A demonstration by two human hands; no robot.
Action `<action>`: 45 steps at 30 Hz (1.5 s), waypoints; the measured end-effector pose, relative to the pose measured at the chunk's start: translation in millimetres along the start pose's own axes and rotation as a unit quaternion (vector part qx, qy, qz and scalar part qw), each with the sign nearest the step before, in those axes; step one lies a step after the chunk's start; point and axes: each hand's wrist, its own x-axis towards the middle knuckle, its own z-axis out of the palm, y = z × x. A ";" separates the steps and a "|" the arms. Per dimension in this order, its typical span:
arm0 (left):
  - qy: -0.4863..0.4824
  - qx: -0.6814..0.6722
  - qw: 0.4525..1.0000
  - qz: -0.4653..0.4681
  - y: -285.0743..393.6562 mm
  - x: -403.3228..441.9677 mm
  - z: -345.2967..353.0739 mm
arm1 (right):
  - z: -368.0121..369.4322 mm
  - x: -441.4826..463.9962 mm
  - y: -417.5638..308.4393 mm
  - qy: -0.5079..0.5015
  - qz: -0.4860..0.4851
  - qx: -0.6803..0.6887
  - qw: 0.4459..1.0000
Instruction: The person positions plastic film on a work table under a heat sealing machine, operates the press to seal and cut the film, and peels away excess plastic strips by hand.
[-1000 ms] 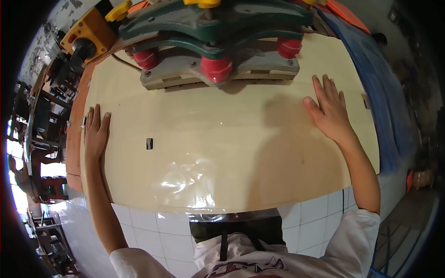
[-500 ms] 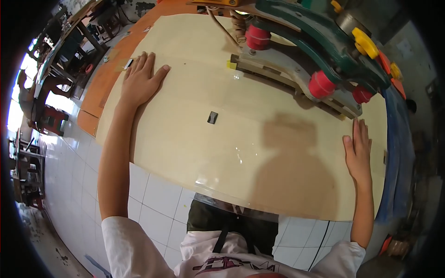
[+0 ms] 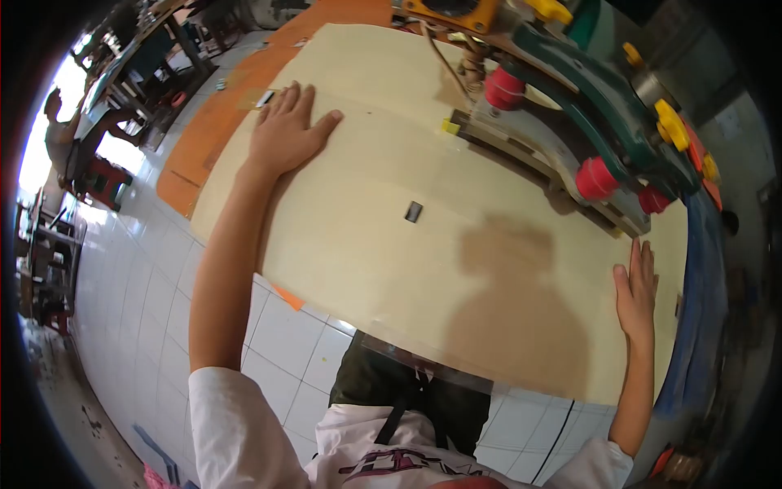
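Note:
A large cream sheet [image 3: 350, 244] with a smooth, slightly shiny surface covers most of the tabletop. My left hand [image 3: 293, 130] lies flat near its far left edge, fingers apart and thumb spread. On the right side, my right hand [image 3: 636, 293] rests flat with fingers stretched forward, its tips close to the end of a metal bar. That bar belongs to a green machine frame [image 3: 570, 73] with red knobs [image 3: 597, 178] and yellow knobs [image 3: 670, 125]. A small dark rectangular patch [image 3: 414, 212] is on the sheet between my hands. Neither hand holds anything.
Orange tabletop [image 3: 204, 138] shows along the left, with a small white piece [image 3: 265, 99] near my left fingertips. Blue plastic sheeting [image 3: 696, 301] hangs at the right edge. Another person [image 3: 61, 134] sits far left. My shadow falls on the sheet.
The view has shifted, so the table and machine appear farther right. Both hands stay flat on the sheet. A bit of orange now shows beneath the sheet's front left edge.

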 end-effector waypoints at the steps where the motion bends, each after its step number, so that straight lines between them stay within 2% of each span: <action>1: 0.005 0.005 1.000 -0.011 -1.4 0.4 0.8 | -1.1 -0.1 -1.6 0.002 -0.012 0.003 1.000; 8: 0.038 0.004 0.999 0.007 1.2 -4.5 -1.8 | 1.4 1.5 0.4 0.004 0.004 0.001 1.000; 22: 0.041 -0.024 0.999 0.018 1.0 -2.2 -1.4 | -0.5 -2.3 2.8 0.003 0.000 0.018 1.000; 25: 0.030 -0.028 0.999 0.008 3.7 -3.0 -4.3 | -2.3 -2.5 4.8 0.053 -0.015 0.055 0.997; 27: 0.035 -0.024 0.999 0.004 -2.0 0.1 1.5 | -7.7 -0.4 8.5 0.196 -0.102 0.165 0.961; 28: 0.082 -0.030 0.996 0.021 -7.2 3.4 7.6 | -14.2 -3.0 7.5 0.195 -0.102 0.167 0.961; 29: 0.128 -0.035 0.990 0.038 -11.8 4.7 13.1 | -25.8 -8.1 5.5 0.245 -0.146 0.202 0.937; 30: 0.125 -0.031 0.991 0.038 -7.6 0.5 5.2 | -36.5 -12.2 3.1 0.294 -0.189 0.236 0.907; 31: 0.158 -0.058 0.983 0.076 2.8 -5.0 -12.3 | -44.8 -13.4 -0.5 0.294 -0.188 0.239 0.906; 33: 0.191 -0.083 0.971 0.119 24.9 -14.2 -43.1 | -57.8 -14.0 -12.5 0.263 -0.359 0.188 0.876; 35: 0.061 -0.194 0.951 0.233 48.0 -26.6 -60.8 | -61.6 -18.4 -38.2 0.231 -0.356 0.157 0.892; 37: 0.052 -0.206 0.928 0.307 81.1 -43.7 -61.9 | -55.8 -24.4 -54.2 0.196 -0.351 0.122 0.908; 39: 0.053 -0.218 0.900 0.373 101.9 -51.2 -53.2 | -38.4 -25.6 -59.4 0.154 -0.296 0.145 0.931; 41: -0.012 -0.241 0.903 0.355 118.9 -60.5 -51.8 | -25.1 -29.1 -57.8 0.147 -0.277 0.123 0.942; 45: -0.016 -0.239 0.892 0.383 126.6 -59.3 -36.5 | -18.0 -28.8 -56.1 0.138 -0.269 0.085 0.949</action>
